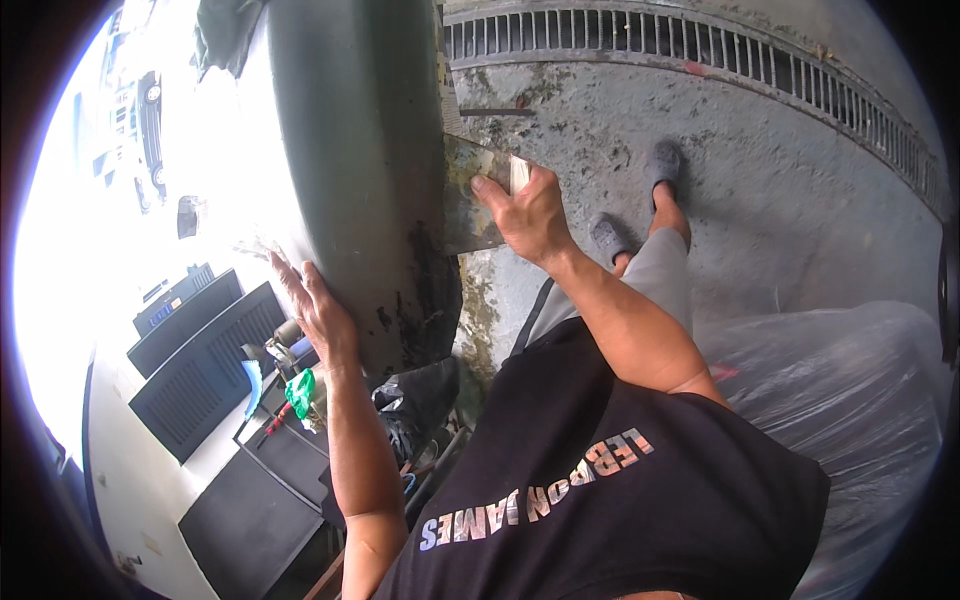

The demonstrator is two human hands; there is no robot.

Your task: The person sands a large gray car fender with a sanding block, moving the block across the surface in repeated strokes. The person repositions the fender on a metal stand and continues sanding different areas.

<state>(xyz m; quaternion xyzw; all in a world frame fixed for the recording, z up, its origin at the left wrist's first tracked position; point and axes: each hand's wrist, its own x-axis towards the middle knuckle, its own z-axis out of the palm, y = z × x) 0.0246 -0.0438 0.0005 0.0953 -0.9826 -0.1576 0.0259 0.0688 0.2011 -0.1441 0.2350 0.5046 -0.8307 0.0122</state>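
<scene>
A large curved grey-green panel [365, 170] stands in front of me, its lower end dark and stained. My left hand [318, 312] rests against the panel's left edge, fingers stretched out and holding nothing. At the panel's right edge, my right hand [528, 212] grips a broad flat scraper [468, 205] with a mottled, stained face and a pale block-like part by the fingers. The thumb presses on the scraper's face. Its left side meets the panel's edge; whether it touches there I cannot tell.
A slotted metal drain grate [640, 32] crosses the grey floor at the far side. Clear plastic sheeting [830, 390] covers something at right. Dark slatted panels [205, 370], a green bag [300, 392] and a black plastic bag [420, 400] lie at left and below the panel.
</scene>
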